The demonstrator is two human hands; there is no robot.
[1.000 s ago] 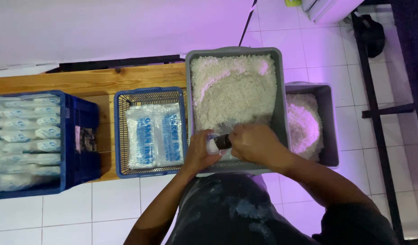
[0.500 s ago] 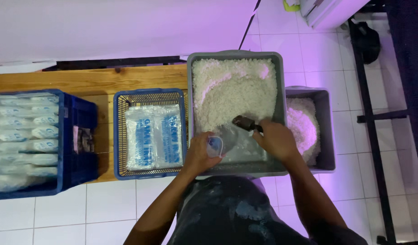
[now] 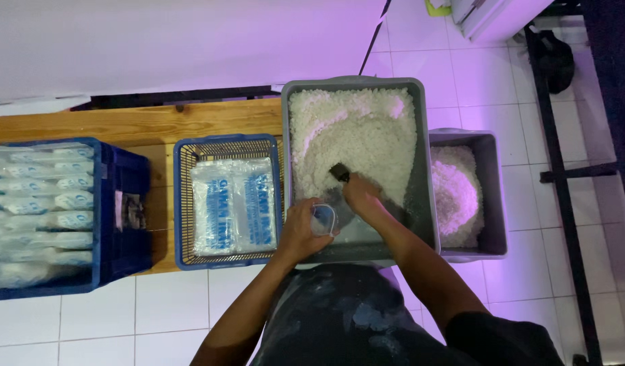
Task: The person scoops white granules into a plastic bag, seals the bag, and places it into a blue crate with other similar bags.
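A large grey tub (image 3: 428,224) in front of me holds white grainy material (image 3: 356,135), scraped bare near its front. My right hand (image 3: 361,198) grips a dark scoop (image 3: 338,173) and reaches into the white material at the middle of the tub. My left hand (image 3: 300,230) holds a small clear plastic bag (image 3: 323,218) open over the tub's near left part, just beside the right hand.
A smaller grey tub (image 3: 492,196) with more white material stands to the right. A blue mesh basket (image 3: 184,203) with printed clear bags sits left of the big tub. A dark blue crate (image 3: 119,210) of filled bags stands far left on a wooden bench (image 3: 143,122).
My right hand has moved away from the left hand, forward into the white material with the scoop. The left hand stays at the tub's front holding the bag.
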